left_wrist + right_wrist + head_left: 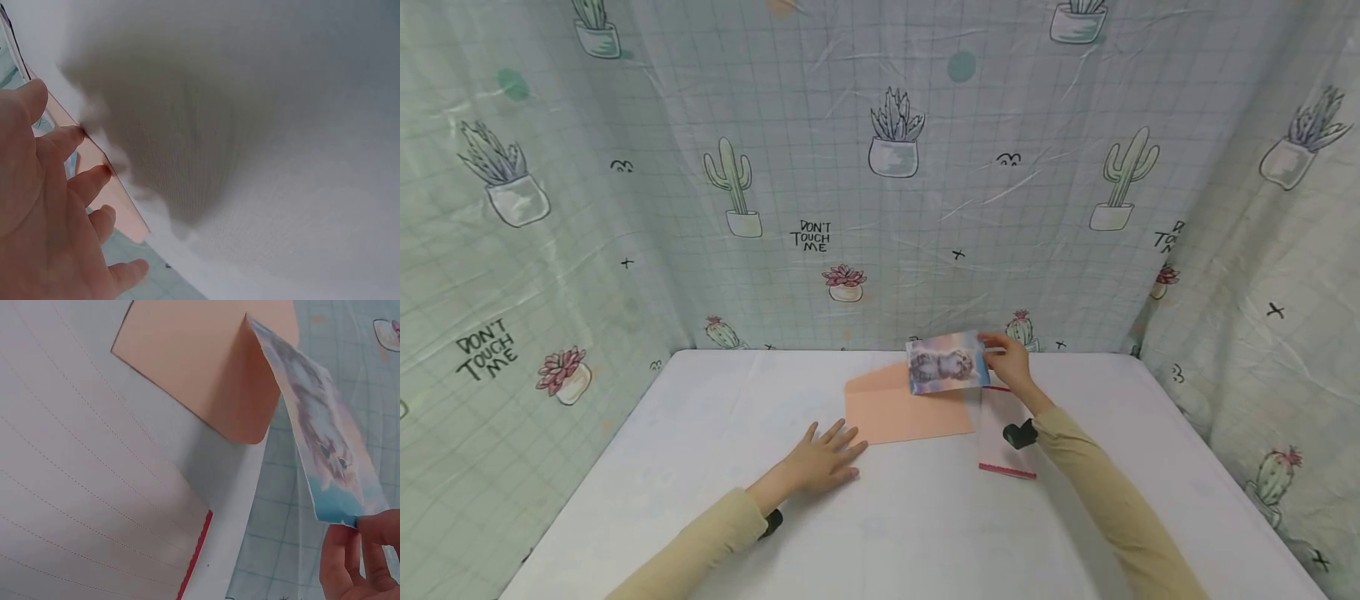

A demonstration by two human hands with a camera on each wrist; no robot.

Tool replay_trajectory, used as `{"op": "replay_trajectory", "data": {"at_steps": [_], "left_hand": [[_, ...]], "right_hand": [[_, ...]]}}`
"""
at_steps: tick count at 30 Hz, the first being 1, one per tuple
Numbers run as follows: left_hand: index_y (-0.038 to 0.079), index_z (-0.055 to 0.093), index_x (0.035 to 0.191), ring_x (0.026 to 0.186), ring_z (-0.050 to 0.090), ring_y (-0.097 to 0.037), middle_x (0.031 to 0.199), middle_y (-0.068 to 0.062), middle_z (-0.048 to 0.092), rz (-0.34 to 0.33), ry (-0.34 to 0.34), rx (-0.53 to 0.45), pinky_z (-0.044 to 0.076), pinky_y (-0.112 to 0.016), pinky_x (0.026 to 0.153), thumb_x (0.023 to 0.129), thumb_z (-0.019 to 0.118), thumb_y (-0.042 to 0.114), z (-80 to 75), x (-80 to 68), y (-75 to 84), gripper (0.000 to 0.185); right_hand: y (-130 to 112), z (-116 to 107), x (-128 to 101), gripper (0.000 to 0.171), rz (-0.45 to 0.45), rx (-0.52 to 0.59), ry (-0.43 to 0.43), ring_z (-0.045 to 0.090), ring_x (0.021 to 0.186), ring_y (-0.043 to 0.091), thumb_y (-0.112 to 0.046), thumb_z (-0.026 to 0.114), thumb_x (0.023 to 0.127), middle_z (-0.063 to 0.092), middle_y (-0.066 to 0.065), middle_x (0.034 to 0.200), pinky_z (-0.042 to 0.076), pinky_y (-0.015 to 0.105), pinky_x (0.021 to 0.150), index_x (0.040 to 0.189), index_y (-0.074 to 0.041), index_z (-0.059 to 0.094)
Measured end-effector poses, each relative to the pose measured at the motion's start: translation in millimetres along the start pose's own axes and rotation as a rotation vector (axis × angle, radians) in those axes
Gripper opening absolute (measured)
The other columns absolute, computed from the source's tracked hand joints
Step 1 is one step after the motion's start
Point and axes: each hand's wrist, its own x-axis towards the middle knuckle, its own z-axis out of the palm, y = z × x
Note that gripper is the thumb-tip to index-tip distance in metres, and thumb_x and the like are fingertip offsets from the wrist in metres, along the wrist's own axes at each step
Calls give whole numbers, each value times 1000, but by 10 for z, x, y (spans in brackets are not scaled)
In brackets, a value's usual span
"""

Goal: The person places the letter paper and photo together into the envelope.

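Observation:
My right hand (1011,362) pinches a picture card (946,364) by its right edge, between thumb and fingers. The card shows furry animals, kitten-like, on a blue and pink background, and is raised at a tilt over a peach-coloured envelope (906,417). In the right wrist view the card (312,412) stands edge-on above the envelope (194,356), its far corner overlapping it. My left hand (823,461) lies with fingers spread at the envelope's lower left corner. In the left wrist view its fingertips meet the edge of the envelope (128,215).
A lined sheet (996,446) with red strips at both ends lies right of the envelope, partly under my right forearm. Both lie on a white table (910,525). Cactus-print cloth (925,208) hangs behind and at both sides.

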Motion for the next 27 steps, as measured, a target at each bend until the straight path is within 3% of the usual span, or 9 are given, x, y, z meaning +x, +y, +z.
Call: {"op": "replay_trajectory", "data": {"at_steps": [4, 9, 14, 19, 27], "left_hand": [[23, 34, 138, 137, 20, -30, 146, -6, 29, -6, -1, -11, 17, -59, 104, 93, 34, 46, 16, -3, 8, 51], [22, 35, 138, 136, 21, -32, 146, -7, 29, -11, 2, -32, 18, -60, 104, 93, 36, 46, -10, -14, 25, 51], [22, 34, 138, 136, 20, -32, 147, -7, 28, -29, -15, -45, 18, -60, 104, 93, 35, 46, -46, -19, 39, 51], [23, 34, 138, 137, 19, -32, 147, -5, 27, -53, -39, -50, 17, -61, 104, 93, 36, 46, -68, -28, 45, 50], [23, 35, 138, 137, 18, -33, 147, -5, 27, -56, -51, -72, 16, -61, 104, 92, 37, 47, -73, -19, 58, 52]], "right_hand": [[33, 29, 52, 42, -35, -7, 62, 62, 88, 37, 3, 52, 81, 59, 24, 106, 48, 23, 56, 122, -7, 54], [66, 39, 109, 44, -75, -2, 104, 62, 88, 36, 3, 53, 80, 61, 24, 102, 44, 20, 56, 123, -7, 53], [92, 67, 142, 31, -107, -12, 144, 61, 85, 37, 3, 55, 81, 62, 25, 97, 52, 31, 63, 112, 0, 59], [118, 115, 183, 22, -154, -46, 172, 60, 85, 38, 3, 56, 81, 63, 26, 95, 52, 39, 68, 102, 6, 62], [183, 153, 201, 21, -122, -19, 133, 59, 89, 38, 1, 55, 84, 60, 26, 100, 51, 44, 74, 104, 5, 60]]}}
